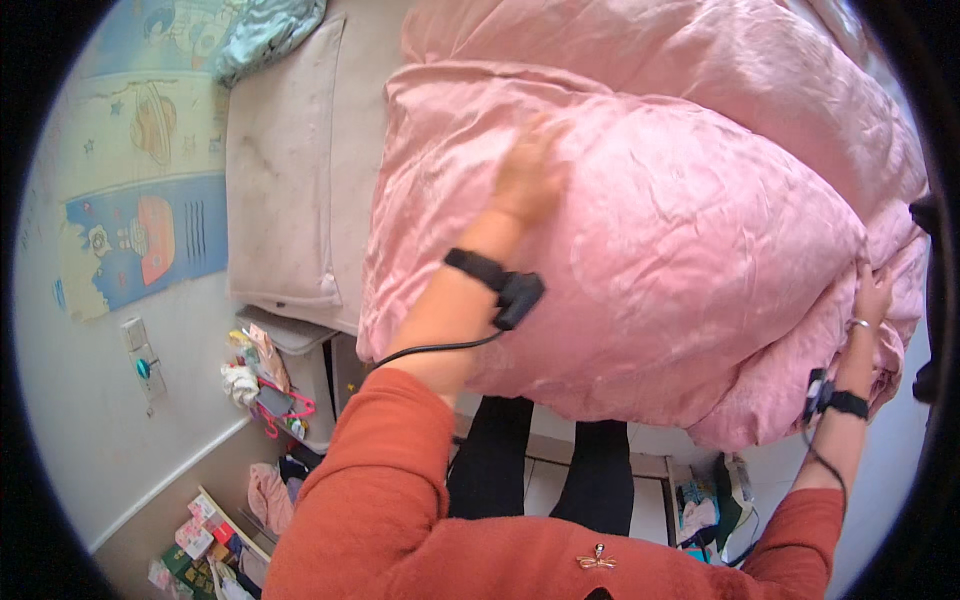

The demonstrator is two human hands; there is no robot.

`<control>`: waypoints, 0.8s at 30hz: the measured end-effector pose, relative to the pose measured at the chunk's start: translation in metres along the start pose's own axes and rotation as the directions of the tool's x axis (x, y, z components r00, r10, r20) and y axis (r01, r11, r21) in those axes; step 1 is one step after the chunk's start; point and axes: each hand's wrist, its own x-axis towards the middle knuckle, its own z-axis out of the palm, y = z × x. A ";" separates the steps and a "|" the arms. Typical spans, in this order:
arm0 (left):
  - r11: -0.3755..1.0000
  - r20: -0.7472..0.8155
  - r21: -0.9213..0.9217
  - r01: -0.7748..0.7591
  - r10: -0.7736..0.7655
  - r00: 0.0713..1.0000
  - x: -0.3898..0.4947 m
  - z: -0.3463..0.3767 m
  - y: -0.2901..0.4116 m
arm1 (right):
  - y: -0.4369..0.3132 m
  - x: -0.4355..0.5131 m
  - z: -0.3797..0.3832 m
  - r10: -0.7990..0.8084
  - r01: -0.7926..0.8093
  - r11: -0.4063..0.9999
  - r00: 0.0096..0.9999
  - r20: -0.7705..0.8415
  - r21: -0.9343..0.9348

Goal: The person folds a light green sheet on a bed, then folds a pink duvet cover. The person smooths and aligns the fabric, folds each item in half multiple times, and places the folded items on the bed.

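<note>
A puffy pink quilt [675, 225] with a satin sheen covers most of the bed before me, one layer folded over another. My left hand [532, 176] is over its upper left part, palm down and blurred, with nothing in its grasp. At the far right, my right hand [872, 300] grips bunched folds at the quilt's side; its fingertips are partly lost in the fabric. Both wrists carry black straps with small devices and cables.
A pale mattress pad [281, 180] lies left of the quilt, with a teal blanket [270, 34] at its top. Below stands a bedside cabinet [307, 375] bearing clutter and a pink hanger [304, 405]. An open drawer [225, 517] holds boxes. A storage box [697, 510] sits lower right.
</note>
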 end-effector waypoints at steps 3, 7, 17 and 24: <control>0.931 -0.080 0.302 0.206 -0.191 0.978 -0.091 -0.062 -0.077 | -0.087 -0.098 -0.029 -0.173 0.119 0.965 0.960 0.222 0.235; 0.577 -0.396 0.394 0.716 -0.597 0.698 -0.231 -0.160 -0.139 | -0.201 -0.263 -0.079 -0.375 0.174 0.877 0.830 0.412 0.447; 0.476 -0.007 -0.211 0.854 -0.874 0.486 -0.293 -0.189 -0.121 | -0.364 -0.375 -0.100 -0.439 -0.106 0.730 0.684 0.583 0.675; 0.917 0.329 -0.012 0.398 -0.372 0.868 -0.259 -0.140 -0.009 | -0.536 -0.356 -0.059 -0.626 -0.063 0.579 0.605 0.493 0.813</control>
